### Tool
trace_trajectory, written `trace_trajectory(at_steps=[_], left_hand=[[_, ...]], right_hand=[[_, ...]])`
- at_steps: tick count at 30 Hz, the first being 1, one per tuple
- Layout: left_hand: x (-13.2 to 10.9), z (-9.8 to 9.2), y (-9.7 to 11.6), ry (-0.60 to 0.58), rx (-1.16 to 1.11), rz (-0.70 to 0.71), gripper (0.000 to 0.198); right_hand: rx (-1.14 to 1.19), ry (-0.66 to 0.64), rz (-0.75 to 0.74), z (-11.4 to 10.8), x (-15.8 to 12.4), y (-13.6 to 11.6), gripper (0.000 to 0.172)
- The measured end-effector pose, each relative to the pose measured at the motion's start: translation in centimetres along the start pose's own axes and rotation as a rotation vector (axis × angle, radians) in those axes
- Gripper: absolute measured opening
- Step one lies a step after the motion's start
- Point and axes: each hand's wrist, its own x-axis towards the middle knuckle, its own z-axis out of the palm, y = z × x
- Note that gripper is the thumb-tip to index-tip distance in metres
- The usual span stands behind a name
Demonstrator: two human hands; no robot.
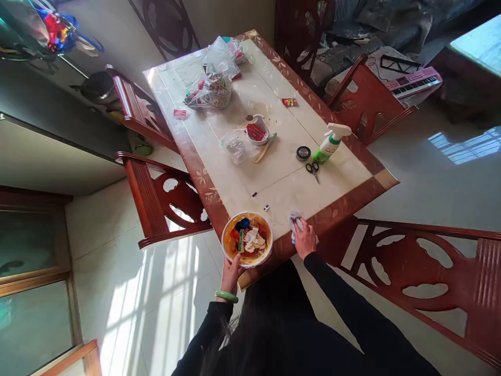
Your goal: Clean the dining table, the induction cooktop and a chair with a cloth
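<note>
My left hand point(230, 274) grips the near rim of a round white bowl point(267, 250) at the table's near left corner. Inside the bowl lie crumpled white tissue point(253, 240), a dark blue spoon-like piece point(243, 223) and reddish-orange residue. My right hand point(305, 239) is closed on a crumpled, greyish-white cloth point(294, 218), pressed on the tabletop near the front edge. Two small scraps point(266, 208) lie on the table just beyond the bowl. The fingertips of my right hand are partly hidden by the cloth.
On the table point(274, 172) stand a spray bottle point(327, 146), black tape roll point(303, 153), scissors point(313, 169), a small white container point(258, 131) with red packets, and stuffed plastic bags point(213, 91). A red packet point(289, 102) lies farther right. Wooden chairs point(168, 201) surround the table.
</note>
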Motion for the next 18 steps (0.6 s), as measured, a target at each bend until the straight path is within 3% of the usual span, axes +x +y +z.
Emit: trace_trajectory(at_steps=[3, 8, 11, 13, 15, 18], left_hand=[[-0.2, 0.4, 0.4, 0.024, 0.010, -0.010, 0.031], [-0.4, 1.0, 0.6, 0.069, 0.019, -0.022, 0.035], [-0.3, 1.3, 0.5, 0.074, 0.025, -0.010, 0.040], [-0.2, 1.5, 0.5, 0.073, 0.037, -0.011, 0.043], [-0.2, 1.7, 0.5, 0.078, 0.043, -0.017, 0.043], [-0.2, 1.8, 0.5, 0.087, 0.042, -0.011, 0.046]], right_hand=[[0.064, -0.018, -0.010, 0.0, -1.6, 0.9, 0.058], [0.156, -0.080, 0.067, -0.6, 5.9, -2.0, 0.056], [0.198, -0.092, 0.043, -1.1, 6.4, -2.3, 0.054], [0.277, -0.068, -0.012, -1.9, 4.5, -0.2, 0.049], [0.399, 0.024, -0.024, -3.3, 3.3, 3.8, 0.044], [0.478, 0.186, 0.092, -6.1, 5.3, 10.9, 0.046]])
